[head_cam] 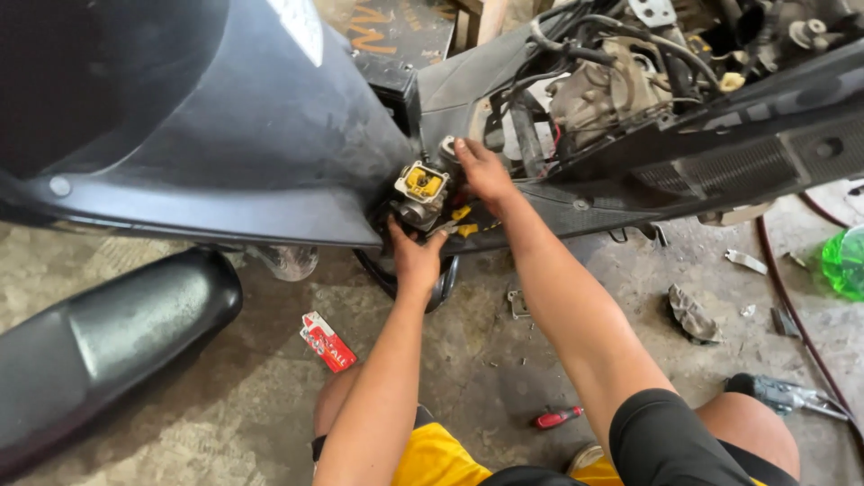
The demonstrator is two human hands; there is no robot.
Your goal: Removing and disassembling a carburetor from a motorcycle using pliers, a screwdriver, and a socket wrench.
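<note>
My left hand grips the underside of a metal carburetor with a yellow cap, held against the opened side of a black scooter. My right hand reaches just above and right of it, fingers curled on a part at the frame opening beside the carburetor. Yellow connectors and hoses sit between the two hands. What the right fingers pinch is hidden. The exposed engine with black cables lies further right.
A detached black seat lies on the concrete floor at left. A red packet, a red-handled screwdriver, small metal parts, a grey tool, a dark hose and a green bottle lie around my knees.
</note>
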